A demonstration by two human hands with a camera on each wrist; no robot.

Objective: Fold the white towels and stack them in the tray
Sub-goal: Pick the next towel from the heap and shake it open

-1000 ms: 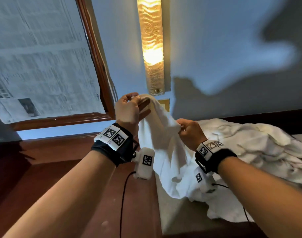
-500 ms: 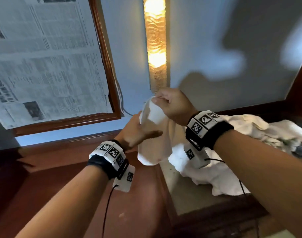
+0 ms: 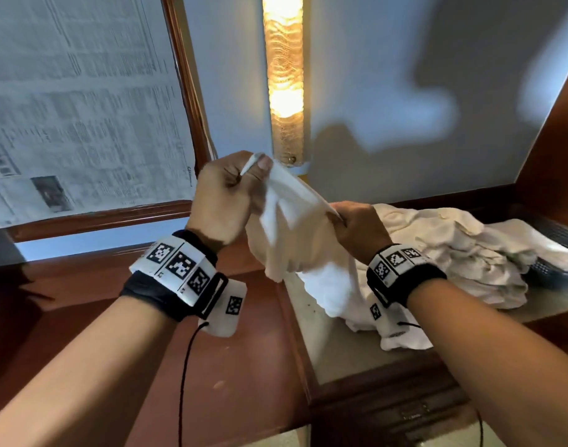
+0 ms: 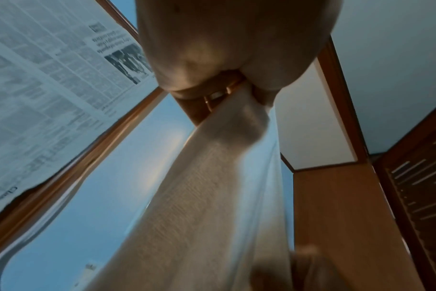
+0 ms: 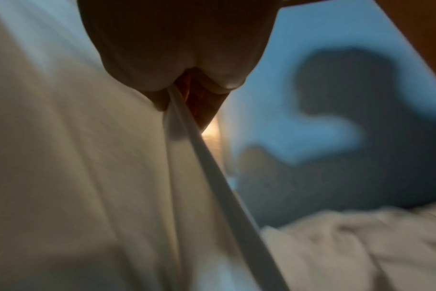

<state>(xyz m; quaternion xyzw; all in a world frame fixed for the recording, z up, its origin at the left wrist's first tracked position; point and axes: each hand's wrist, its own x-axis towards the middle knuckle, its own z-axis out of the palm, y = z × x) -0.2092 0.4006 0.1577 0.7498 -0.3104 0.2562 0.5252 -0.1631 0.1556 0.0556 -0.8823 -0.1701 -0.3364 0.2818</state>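
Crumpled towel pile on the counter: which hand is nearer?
Right. The right hand pinches the held towel just beside the crumpled pile; the left hand grips the towel's far corner, higher and further left.

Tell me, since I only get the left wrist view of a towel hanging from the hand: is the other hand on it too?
Observer: Yes. In the head view the right hand pinches the same white towel along its top edge, lower than the left hand.
Reviewer: Are more towels waiting?
Observer: A crumpled pile of white towels lies on the counter behind the right hand.
Reviewer: Any tray nearby?
Observer: No view shows a clear tray; only something dark at the pile's right edge, too hidden to name.
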